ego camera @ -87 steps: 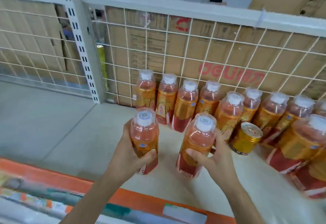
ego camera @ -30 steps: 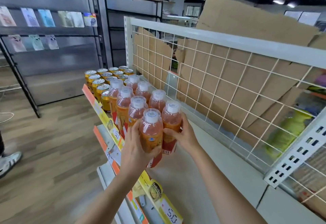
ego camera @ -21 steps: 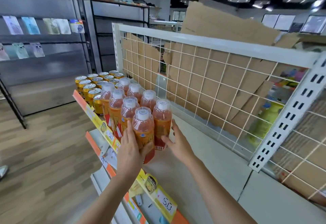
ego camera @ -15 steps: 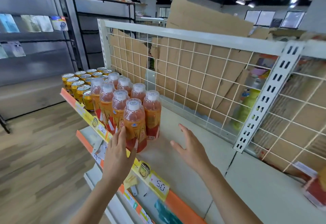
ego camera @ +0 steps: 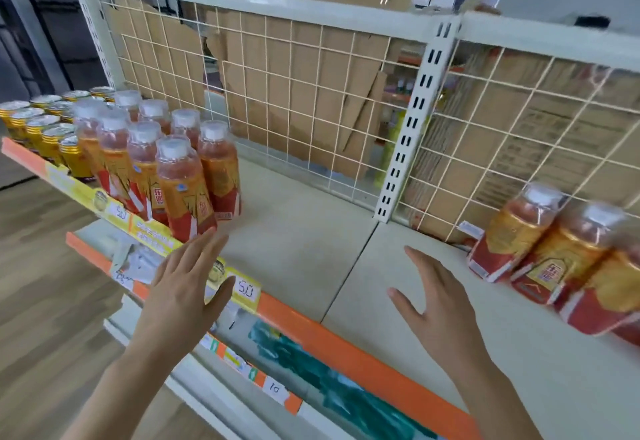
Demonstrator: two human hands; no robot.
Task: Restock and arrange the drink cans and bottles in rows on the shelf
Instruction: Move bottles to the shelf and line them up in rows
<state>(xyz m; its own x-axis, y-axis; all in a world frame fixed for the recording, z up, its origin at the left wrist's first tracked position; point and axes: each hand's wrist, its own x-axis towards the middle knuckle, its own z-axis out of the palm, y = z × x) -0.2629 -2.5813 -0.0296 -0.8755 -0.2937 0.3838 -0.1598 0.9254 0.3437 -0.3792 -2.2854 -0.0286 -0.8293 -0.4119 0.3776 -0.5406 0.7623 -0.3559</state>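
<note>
Hands: left hand spread, empty | right hand spread, empty | bottles upright on shelf

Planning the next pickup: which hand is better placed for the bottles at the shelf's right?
Probably the right hand: open, empty, nearer those bottles; the left hand hovers by the arranged rows.

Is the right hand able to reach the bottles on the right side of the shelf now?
Probably yes. The right hand is open and empty, and only bare shelf lies between it and the nearest bottle; nothing stands in the way.
</note>
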